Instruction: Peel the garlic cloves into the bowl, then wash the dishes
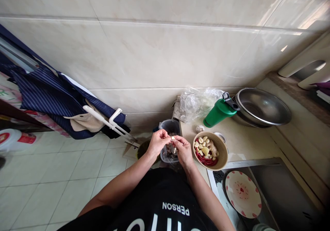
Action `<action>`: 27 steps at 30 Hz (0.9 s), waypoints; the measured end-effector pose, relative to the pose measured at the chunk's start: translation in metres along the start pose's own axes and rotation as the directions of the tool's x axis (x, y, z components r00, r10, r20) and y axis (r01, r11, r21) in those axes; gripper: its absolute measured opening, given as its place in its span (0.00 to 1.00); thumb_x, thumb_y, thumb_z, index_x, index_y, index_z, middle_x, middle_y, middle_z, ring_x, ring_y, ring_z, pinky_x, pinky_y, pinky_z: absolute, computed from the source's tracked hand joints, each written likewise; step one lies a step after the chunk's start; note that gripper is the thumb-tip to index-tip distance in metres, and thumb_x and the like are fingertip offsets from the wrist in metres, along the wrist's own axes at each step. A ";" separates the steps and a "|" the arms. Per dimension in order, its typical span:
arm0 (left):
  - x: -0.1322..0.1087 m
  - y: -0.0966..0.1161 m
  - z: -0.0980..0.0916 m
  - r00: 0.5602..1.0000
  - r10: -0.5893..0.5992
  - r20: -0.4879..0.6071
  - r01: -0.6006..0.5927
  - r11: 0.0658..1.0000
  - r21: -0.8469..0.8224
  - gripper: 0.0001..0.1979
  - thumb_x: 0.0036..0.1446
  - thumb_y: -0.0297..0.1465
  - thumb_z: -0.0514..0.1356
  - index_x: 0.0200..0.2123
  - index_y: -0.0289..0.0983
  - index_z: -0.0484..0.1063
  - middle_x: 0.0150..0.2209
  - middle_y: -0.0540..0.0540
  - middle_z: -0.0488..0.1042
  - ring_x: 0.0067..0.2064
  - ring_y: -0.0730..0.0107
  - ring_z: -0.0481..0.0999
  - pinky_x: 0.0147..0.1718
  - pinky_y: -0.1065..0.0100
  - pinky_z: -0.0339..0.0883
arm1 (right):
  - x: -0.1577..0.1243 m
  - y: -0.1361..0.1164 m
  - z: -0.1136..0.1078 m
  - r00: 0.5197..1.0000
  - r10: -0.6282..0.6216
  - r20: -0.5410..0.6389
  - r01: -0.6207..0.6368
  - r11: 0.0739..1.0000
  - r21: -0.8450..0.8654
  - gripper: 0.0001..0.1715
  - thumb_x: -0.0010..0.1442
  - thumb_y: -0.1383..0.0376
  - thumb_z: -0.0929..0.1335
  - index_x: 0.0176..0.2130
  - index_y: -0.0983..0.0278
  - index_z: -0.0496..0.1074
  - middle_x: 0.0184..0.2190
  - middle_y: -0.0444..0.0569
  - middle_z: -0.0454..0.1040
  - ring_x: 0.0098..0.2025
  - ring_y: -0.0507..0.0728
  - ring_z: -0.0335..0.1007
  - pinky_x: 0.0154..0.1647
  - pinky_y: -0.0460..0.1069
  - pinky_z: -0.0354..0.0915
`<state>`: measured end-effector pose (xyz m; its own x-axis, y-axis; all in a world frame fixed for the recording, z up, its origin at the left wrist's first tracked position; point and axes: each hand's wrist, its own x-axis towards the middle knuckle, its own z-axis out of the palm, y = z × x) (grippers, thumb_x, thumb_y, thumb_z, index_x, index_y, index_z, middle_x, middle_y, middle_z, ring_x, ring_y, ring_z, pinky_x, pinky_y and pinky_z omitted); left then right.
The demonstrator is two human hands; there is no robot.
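Observation:
My left hand [157,143] and my right hand [183,148] meet over a lined trash bin [168,158], their fingertips pinched on a small pale garlic clove [172,138]. Another whitish bit, perhaps a second clove or peel, shows under the right fingers. Scraps lie inside the bin. Just right of my right hand, a tan basket [222,152] on the counter holds peeled garlic cloves [200,140], pieces of ginger [212,148] and dried red chilies [209,161]. Behind the basket sits a garlic bulb [199,128].
A green shaker bottle [219,112], crumpled clear plastic bags [197,102] and stacked metal bowls [263,107] stand at the back of the counter. A plate with red marks [243,194] lies in the sink at right. Striped navy cloth [48,93] hangs at left.

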<state>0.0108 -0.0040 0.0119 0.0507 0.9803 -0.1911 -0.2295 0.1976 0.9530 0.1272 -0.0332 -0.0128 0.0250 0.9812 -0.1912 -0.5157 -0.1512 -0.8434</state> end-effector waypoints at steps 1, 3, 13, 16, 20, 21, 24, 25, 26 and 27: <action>0.000 0.000 0.000 1.000 -0.004 0.006 0.004 1.000 -0.001 0.10 0.38 0.21 0.60 0.19 0.35 0.59 0.18 0.55 0.65 0.21 0.80 0.65 0.23 0.76 0.58 | 0.000 0.000 -0.001 1.000 -0.012 0.023 0.012 1.000 -0.019 0.09 0.49 0.63 0.72 0.34 0.63 0.75 0.27 0.44 0.74 0.26 0.49 0.65 0.29 0.45 0.61; 0.001 0.001 -0.001 1.000 -0.016 0.022 0.016 1.000 0.008 0.10 0.38 0.21 0.59 0.20 0.35 0.59 0.18 0.55 0.65 0.21 0.81 0.64 0.22 0.76 0.57 | 0.001 -0.003 -0.004 0.996 -0.046 0.073 0.054 0.992 -0.112 0.13 0.51 0.62 0.71 0.39 0.61 0.74 0.29 0.43 0.72 0.25 0.48 0.63 0.28 0.45 0.60; 0.001 -0.001 0.001 0.996 -0.074 0.052 0.070 0.995 0.072 0.05 0.37 0.22 0.58 0.22 0.34 0.66 0.19 0.54 0.65 0.20 0.81 0.61 0.20 0.76 0.54 | -0.001 -0.011 -0.005 0.994 -0.079 0.080 0.094 0.974 -0.204 0.10 0.50 0.61 0.71 0.36 0.61 0.75 0.27 0.43 0.70 0.26 0.50 0.63 0.27 0.45 0.59; 0.000 -0.001 0.000 0.992 -0.105 0.068 0.096 0.987 0.128 0.05 0.38 0.23 0.57 0.24 0.33 0.70 0.20 0.52 0.66 0.20 0.80 0.61 0.20 0.75 0.53 | 0.000 -0.011 -0.004 0.999 0.043 0.024 -0.044 0.997 0.057 0.12 0.47 0.62 0.73 0.35 0.62 0.74 0.27 0.43 0.72 0.26 0.49 0.64 0.27 0.44 0.60; -0.002 0.000 0.000 0.987 -0.133 0.089 0.118 0.980 0.160 0.04 0.38 0.24 0.57 0.22 0.33 0.70 0.18 0.52 0.64 0.19 0.81 0.59 0.20 0.75 0.51 | 0.004 -0.015 -0.008 0.991 0.129 -0.037 -0.116 0.964 0.237 0.16 0.44 0.64 0.75 0.36 0.61 0.73 0.33 0.44 0.74 0.27 0.48 0.65 0.26 0.44 0.62; -0.002 0.000 0.000 0.986 -0.135 0.097 0.120 0.982 0.145 0.03 0.39 0.24 0.57 0.22 0.33 0.70 0.17 0.52 0.64 0.19 0.81 0.59 0.20 0.75 0.51 | 0.005 -0.015 -0.009 0.989 0.143 -0.037 -0.128 0.956 0.263 0.17 0.43 0.64 0.75 0.36 0.60 0.73 0.34 0.45 0.75 0.27 0.49 0.66 0.27 0.44 0.62; -0.002 0.000 0.000 0.985 -0.120 0.121 0.110 0.990 0.092 0.03 0.43 0.28 0.59 0.24 0.33 0.69 0.19 0.53 0.63 0.20 0.80 0.60 0.20 0.75 0.53 | 0.006 -0.015 -0.011 0.986 0.165 -0.024 -0.151 0.945 0.289 0.17 0.43 0.65 0.75 0.36 0.59 0.73 0.35 0.45 0.75 0.28 0.49 0.67 0.28 0.44 0.62; -0.002 0.000 0.000 0.987 -0.101 0.126 0.090 0.991 0.094 0.05 0.44 0.30 0.60 0.25 0.34 0.69 0.19 0.53 0.63 0.20 0.80 0.60 0.21 0.75 0.53 | 0.005 -0.015 -0.012 0.986 0.165 -0.023 -0.152 0.947 0.284 0.18 0.43 0.65 0.75 0.37 0.59 0.73 0.34 0.44 0.75 0.28 0.49 0.67 0.28 0.44 0.62; -0.002 0.000 0.000 0.989 -0.076 0.128 0.062 0.992 0.110 0.06 0.44 0.31 0.61 0.25 0.34 0.68 0.20 0.53 0.64 0.21 0.79 0.61 0.21 0.75 0.54 | 0.005 -0.014 -0.012 0.986 0.164 -0.022 -0.151 0.949 0.276 0.18 0.43 0.65 0.75 0.37 0.59 0.73 0.33 0.43 0.75 0.28 0.49 0.67 0.29 0.44 0.63; -0.002 -0.001 0.000 0.991 -0.046 0.127 0.029 0.990 0.135 0.07 0.44 0.32 0.62 0.25 0.34 0.68 0.20 0.53 0.64 0.21 0.79 0.61 0.22 0.75 0.55 | 0.004 -0.014 -0.012 0.987 0.161 -0.020 -0.150 0.951 0.269 0.18 0.43 0.65 0.75 0.37 0.59 0.73 0.30 0.42 0.74 0.27 0.48 0.67 0.29 0.44 0.62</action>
<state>0.0110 -0.0063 0.0119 0.1847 0.9616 -0.2032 -0.0947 0.2232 0.9702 0.1447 -0.0283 -0.0081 -0.0409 0.9415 -0.3346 -0.7248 -0.2585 -0.6387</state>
